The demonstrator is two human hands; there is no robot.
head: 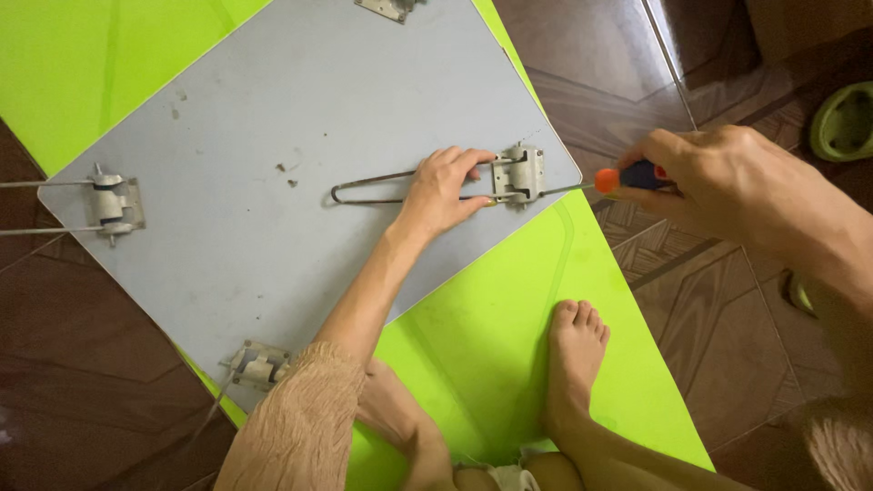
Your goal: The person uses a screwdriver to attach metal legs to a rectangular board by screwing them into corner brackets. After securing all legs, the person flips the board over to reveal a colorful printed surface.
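Observation:
A grey board (300, 118) lies face down on a bright green mat (509, 336), with metal hinge brackets at its corners. My left hand (443, 191) rests on the board and presses down a folded wire leg (368, 186) beside the right bracket (518, 175). My right hand (718, 177) grips a screwdriver (627, 177) with an orange and dark blue handle. Its thin shaft points left, with the tip at the right bracket.
Another bracket (114, 205) with wire legs sits at the board's left corner, one (259, 366) at the near corner, one (382, 7) at the top. My bare foot (573, 364) rests on the mat. A green slipper (846, 118) lies on the dark tiled floor, far right.

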